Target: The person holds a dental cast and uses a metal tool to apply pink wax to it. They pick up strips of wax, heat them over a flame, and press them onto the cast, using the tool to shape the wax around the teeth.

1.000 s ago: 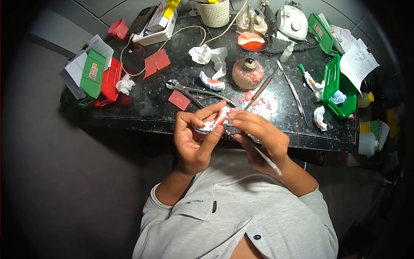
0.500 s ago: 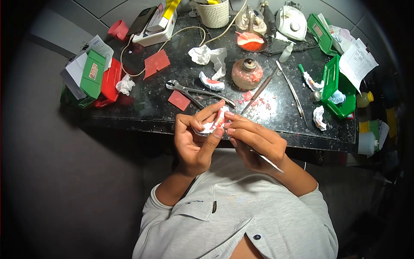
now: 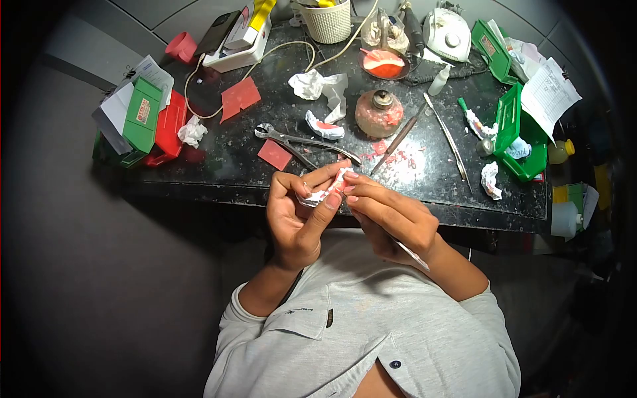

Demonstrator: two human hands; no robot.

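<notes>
My left hand [image 3: 296, 215] grips a small white dental model with pink wax [image 3: 340, 180] between thumb and fingers, just off the table's front edge. Against the model's right side rest the fingers of my right hand [image 3: 398, 215], which is closed around a thin metal tool [image 3: 413, 255]. The tool's rear end sticks out below the palm; its working tip is hidden by the fingers. Beyond my hands lie metal pliers [image 3: 286, 138], a pink wax piece [image 3: 274, 154] and another white model with pink wax [image 3: 324, 125].
On the black table [image 3: 219, 166] stand a glass burner [image 3: 379, 113] and a pan of red wax [image 3: 385, 64]. A brown-handled tool [image 3: 403, 136] and a metal instrument [image 3: 449, 138] lie to the right. Green boxes [image 3: 509, 126] stand at the right, a red box [image 3: 171, 129] at the left.
The tool's rear end has shifted slightly left and its angle has changed. Both hands have moved a little, with the model tilted slightly differently.
</notes>
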